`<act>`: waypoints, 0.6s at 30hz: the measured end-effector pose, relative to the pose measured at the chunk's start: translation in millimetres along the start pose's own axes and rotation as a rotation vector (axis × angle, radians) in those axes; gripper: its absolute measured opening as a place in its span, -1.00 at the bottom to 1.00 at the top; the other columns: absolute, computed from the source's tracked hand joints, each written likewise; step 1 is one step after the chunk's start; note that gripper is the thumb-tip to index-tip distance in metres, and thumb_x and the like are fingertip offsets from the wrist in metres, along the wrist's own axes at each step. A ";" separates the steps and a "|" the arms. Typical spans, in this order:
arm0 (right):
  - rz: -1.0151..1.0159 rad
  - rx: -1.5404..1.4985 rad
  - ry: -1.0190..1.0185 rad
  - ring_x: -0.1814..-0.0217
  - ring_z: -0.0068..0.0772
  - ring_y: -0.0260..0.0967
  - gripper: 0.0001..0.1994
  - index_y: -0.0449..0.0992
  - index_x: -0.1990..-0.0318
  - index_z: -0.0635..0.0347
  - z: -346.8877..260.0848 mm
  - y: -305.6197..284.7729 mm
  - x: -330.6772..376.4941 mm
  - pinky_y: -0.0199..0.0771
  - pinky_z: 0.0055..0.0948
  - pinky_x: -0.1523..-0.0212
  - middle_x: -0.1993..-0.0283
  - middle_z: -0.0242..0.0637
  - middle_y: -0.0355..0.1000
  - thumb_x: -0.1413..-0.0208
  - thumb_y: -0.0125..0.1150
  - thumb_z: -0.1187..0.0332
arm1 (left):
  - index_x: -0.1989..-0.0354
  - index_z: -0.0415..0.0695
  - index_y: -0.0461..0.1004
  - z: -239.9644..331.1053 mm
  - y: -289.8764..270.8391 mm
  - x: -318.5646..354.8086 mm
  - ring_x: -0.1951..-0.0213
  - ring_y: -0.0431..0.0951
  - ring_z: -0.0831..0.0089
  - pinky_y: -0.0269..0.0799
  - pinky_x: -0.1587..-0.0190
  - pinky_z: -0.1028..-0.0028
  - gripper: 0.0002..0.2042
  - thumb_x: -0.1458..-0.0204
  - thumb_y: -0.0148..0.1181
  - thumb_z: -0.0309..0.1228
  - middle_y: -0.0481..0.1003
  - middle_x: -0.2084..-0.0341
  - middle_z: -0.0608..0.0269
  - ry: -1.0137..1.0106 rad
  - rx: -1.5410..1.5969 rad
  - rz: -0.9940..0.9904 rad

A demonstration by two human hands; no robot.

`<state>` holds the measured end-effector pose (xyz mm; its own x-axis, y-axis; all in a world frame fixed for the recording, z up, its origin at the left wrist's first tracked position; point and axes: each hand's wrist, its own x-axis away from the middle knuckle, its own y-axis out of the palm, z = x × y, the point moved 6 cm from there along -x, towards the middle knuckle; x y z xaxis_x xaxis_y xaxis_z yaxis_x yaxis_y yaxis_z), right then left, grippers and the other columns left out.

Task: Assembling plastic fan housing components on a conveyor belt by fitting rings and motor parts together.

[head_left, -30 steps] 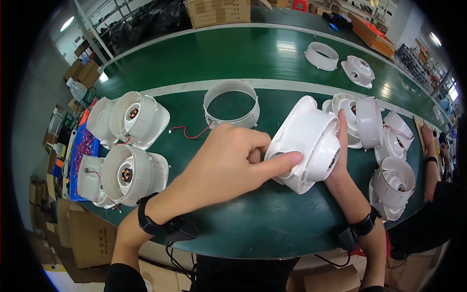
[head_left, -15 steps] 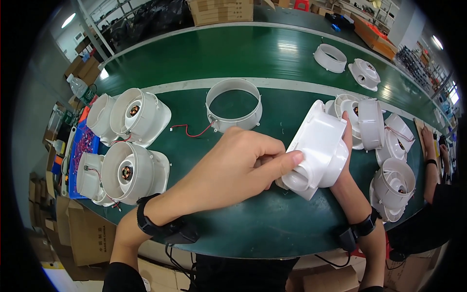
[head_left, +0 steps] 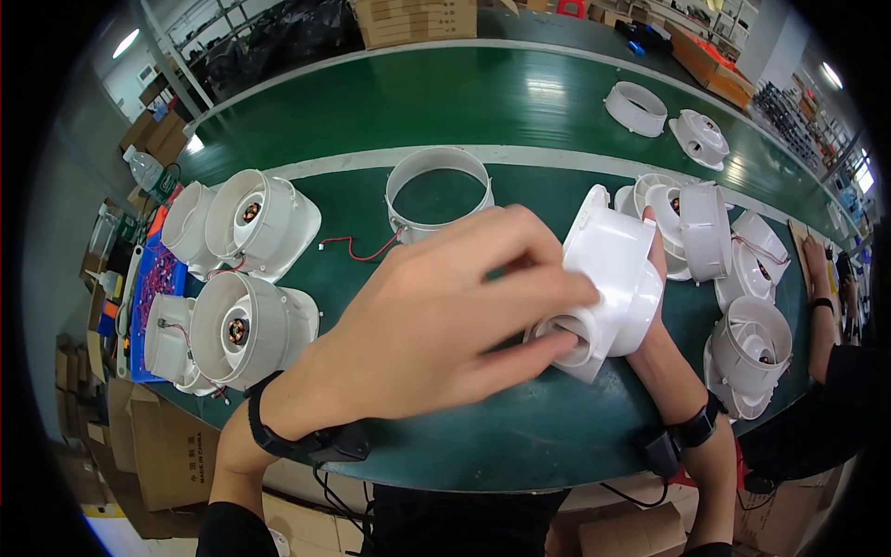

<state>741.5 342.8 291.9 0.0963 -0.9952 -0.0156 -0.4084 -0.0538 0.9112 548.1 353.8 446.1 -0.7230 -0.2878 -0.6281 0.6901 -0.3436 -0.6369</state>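
Both hands on one white fan housing (head_left: 608,278), held tilted just above the green table (head_left: 445,102). Left hand (head_left: 436,325) pinches its narrow end; right hand (head_left: 654,311) cups it from behind (fingers mostly hidden). White ring (head_left: 439,192) lies near.

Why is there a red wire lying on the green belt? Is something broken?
Nothing looks broken. The loose red wire trails from the white ring. Both hands, left and right, grip a white fan housing.
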 end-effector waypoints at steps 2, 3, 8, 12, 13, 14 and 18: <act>0.009 0.017 -0.008 -0.08 -0.18 0.50 -0.32 0.45 -0.14 0.16 -2.5 -2.4 1.9 0.49 -0.20 -0.16 -0.08 -0.13 0.50 -0.25 -0.13 -0.28 | 0.23 -0.16 0.62 7.8 2.9 2.9 0.44 0.53 0.35 0.47 0.41 0.50 -0.74 0.16 0.42 -0.55 0.51 0.40 0.29 0.070 -0.034 -0.071; 0.019 0.034 -0.017 -0.07 -0.18 0.51 -0.34 0.46 -0.13 0.14 -3.3 -4.0 2.1 0.49 -0.21 -0.16 -0.07 -0.14 0.51 -0.27 -0.14 -0.27 | 0.23 -0.16 0.62 7.2 3.9 4.3 0.44 0.53 0.35 0.47 0.41 0.50 -0.74 0.16 0.42 -0.55 0.51 0.40 0.29 0.062 -0.041 -0.071; 0.184 0.171 -0.043 -0.03 -0.25 0.51 -0.39 0.46 -0.09 0.14 -4.4 -4.9 4.0 0.50 -0.22 -0.13 0.00 -0.19 0.52 -0.29 -0.12 -0.23 | 0.33 -0.20 0.57 5.0 5.1 8.2 0.43 0.56 0.33 0.47 0.41 0.47 -0.83 0.13 0.39 -0.58 0.54 0.37 0.25 0.067 -0.001 -0.084; 0.264 0.205 -0.074 0.00 -0.27 0.51 -0.41 0.46 -0.07 0.16 -4.6 -3.9 4.5 0.51 -0.26 -0.10 0.03 -0.19 0.52 -0.30 -0.13 -0.21 | 0.33 -0.20 0.53 6.3 7.9 12.5 0.44 0.54 0.31 0.46 0.43 0.46 -0.85 0.09 0.36 -0.58 0.52 0.38 0.24 0.013 -0.094 -0.155; 0.305 0.257 -0.092 0.00 -0.28 0.51 -0.41 0.46 -0.06 0.18 -5.0 -4.1 4.5 0.52 -0.28 -0.09 0.04 -0.19 0.52 -0.31 -0.13 -0.20 | 0.33 -0.20 0.53 7.7 6.0 13.1 0.44 0.54 0.31 0.46 0.43 0.46 -0.85 0.09 0.36 -0.58 0.52 0.38 0.24 0.010 -0.097 -0.155; 0.302 0.256 -0.088 0.00 -0.28 0.51 -0.41 0.46 -0.06 0.18 -3.3 -3.2 2.3 0.52 -0.28 -0.09 0.04 -0.19 0.52 -0.31 -0.13 -0.20 | 0.31 -0.19 0.51 8.5 4.6 14.0 0.46 0.53 0.29 0.46 0.44 0.45 -0.84 0.07 0.35 -0.57 0.50 0.39 0.24 0.000 -0.126 -0.178; 0.374 0.409 -0.150 0.02 -0.28 0.52 -0.41 0.46 -0.05 0.24 -6.4 -0.7 4.1 0.52 -0.31 -0.07 0.07 -0.15 0.53 -0.33 -0.16 -0.16 | 0.28 -0.18 0.47 4.9 4.1 14.3 0.50 0.50 0.23 0.43 0.48 0.38 -0.85 0.01 0.30 -0.55 0.44 0.40 0.24 0.020 -0.185 -0.333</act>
<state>748.1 339.3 293.8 -0.2395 -0.9518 0.1918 -0.7110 0.3065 0.6329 540.4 343.9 436.7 -0.9089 -0.1695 -0.3810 0.4134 -0.2472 -0.8763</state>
